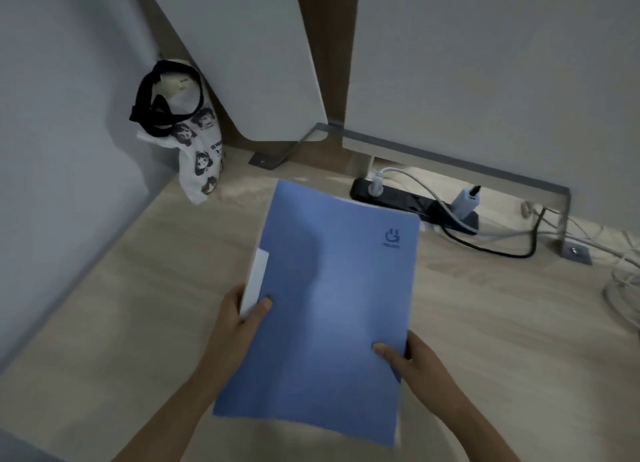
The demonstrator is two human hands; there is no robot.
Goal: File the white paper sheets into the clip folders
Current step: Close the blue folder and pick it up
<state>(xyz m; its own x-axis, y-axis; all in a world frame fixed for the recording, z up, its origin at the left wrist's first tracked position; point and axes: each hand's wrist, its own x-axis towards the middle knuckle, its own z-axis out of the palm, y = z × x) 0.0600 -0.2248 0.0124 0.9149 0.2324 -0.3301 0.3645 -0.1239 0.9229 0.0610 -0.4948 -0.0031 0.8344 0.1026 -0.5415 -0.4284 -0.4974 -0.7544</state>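
The blue folder [325, 299] is gripped at its near edges by the left hand [239, 318] and right hand [412, 361], above the desk [138, 288].

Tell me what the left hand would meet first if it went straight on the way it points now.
Probably the black power strip: the left hand, gripping the blue folder, points across the desk toward it. Depth is unclear.

A pale wood-grain desk [138, 306] carries a printed cloth bag [201, 164] standing in the back left corner (black straps bunched on top). A black power strip [398, 197] lies along the back. A black cable [502, 250] and white cables [623, 281] trail to its right, near a metal bracket foot [576, 252].
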